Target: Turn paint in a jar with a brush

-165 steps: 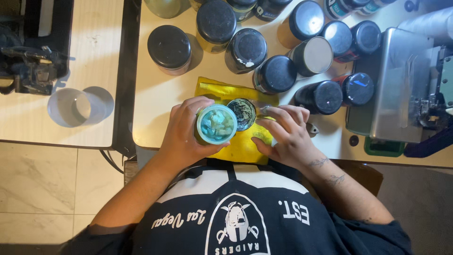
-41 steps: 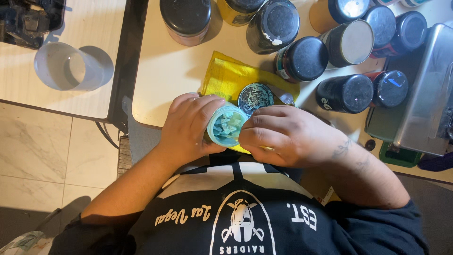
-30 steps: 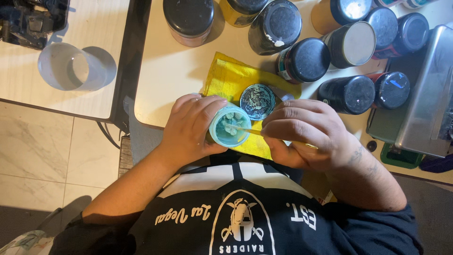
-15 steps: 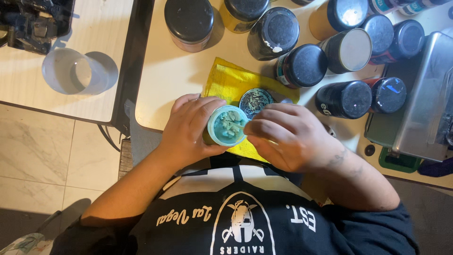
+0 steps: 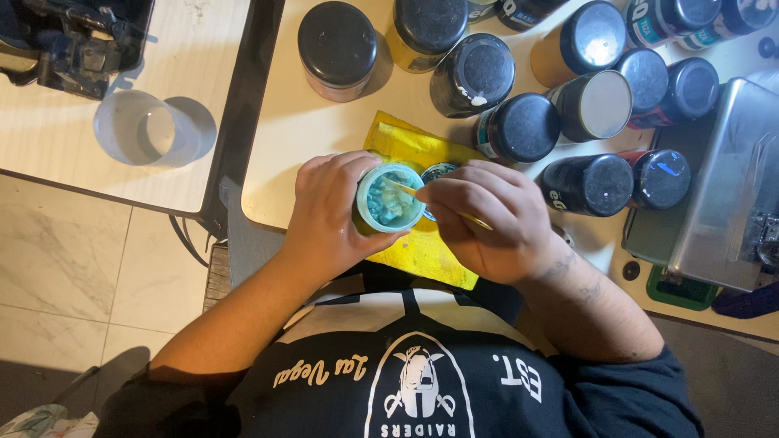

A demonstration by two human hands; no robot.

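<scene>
left hand (image 5: 329, 215) curled around small teal cup (image 5: 389, 199), held above yellow cloth (image 5: 422, 243) at table edge | right hand (image 5: 487, 219) knuckles up; fingers pinch thin stick (image 5: 406, 189); tip inside cup

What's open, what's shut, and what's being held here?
Small pot: open, pale blue stuff inside, held in left hand.
Thin stick: held by right hand, tip in the pot.
Lid: off, lying on yellow cloth.
Dark jars: upright, lids on.
Clear cup: upright; contents unclear.
Metal box: closed.
</scene>
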